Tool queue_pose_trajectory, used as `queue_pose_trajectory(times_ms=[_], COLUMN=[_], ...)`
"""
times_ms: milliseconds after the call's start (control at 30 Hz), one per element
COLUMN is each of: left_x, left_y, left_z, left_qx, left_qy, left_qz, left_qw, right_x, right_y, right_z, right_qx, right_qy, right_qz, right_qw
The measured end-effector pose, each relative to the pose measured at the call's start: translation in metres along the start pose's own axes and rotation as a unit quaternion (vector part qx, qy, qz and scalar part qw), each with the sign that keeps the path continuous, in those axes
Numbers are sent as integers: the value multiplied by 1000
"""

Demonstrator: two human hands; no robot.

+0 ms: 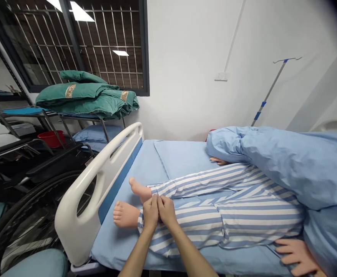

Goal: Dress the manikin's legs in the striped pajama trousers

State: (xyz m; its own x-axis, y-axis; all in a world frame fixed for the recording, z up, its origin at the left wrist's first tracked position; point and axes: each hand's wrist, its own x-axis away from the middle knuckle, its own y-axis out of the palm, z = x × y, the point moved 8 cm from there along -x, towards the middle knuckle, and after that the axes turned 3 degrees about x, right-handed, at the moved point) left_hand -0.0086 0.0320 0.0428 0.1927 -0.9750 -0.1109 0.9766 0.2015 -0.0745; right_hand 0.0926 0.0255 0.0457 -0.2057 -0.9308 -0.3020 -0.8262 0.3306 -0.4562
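A care manikin in blue-and-white striped pajama trousers (251,215) lies on the bed. Its near foot (126,214) and far foot (139,189) stick out bare from the cuffs. Over the lower legs, my left hand (151,211) and my right hand (166,209) are side by side, almost touching. Both are closed, with fingers curled down onto the striped cloth near the ankles. The fingertips are hidden, and I cannot tell which trouser leg the pinched cloth belongs to. A blue quilt (280,161) covers the upper body, folded back from the legs.
Left of the feet rises the white bed footboard (73,196). Beyond it stands a wheelchair (38,192). Green folded bedding (90,96) lies on a rack under the barred window. An IV pole (270,92) stands behind the bed. The manikin's hand (296,256) rests near the front edge.
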Motion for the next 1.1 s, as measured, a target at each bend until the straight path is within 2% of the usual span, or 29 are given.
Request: queue_pose_trajectory(times_ms=[167, 333, 467, 600, 767, 900, 1100], left_x=[1, 3, 3, 2, 1, 3, 10], left_y=[11, 24, 23, 30, 39, 41, 47], left_z=[18, -1, -11, -9, -7, -8, 2], left_qx=[74, 41, -11, -48, -81, -84, -101], left_qy=[3, -15, -3, 11, 38, 40, 38], left_qz=[33, 39, 27, -12, -35, -52, -69], left_qw=[997, 998, 1000, 999, 995, 994, 992], right_x=[-8, -8, -7, -12, -17, -12, -12], right_y=[-5, -12, -11, -18, -39, -40, -40], right_z=[10, 19, 18, 19, 17, 23, 31], right_qx=[-101, -162, -161, -157, -90, -57, -113], right_qy=[27, 63, 64, 69, 38, 23, 36], right_qz=[19, 45, 47, 35, 25, 25, 21], right_qw=[994, 984, 984, 985, 995, 998, 993])
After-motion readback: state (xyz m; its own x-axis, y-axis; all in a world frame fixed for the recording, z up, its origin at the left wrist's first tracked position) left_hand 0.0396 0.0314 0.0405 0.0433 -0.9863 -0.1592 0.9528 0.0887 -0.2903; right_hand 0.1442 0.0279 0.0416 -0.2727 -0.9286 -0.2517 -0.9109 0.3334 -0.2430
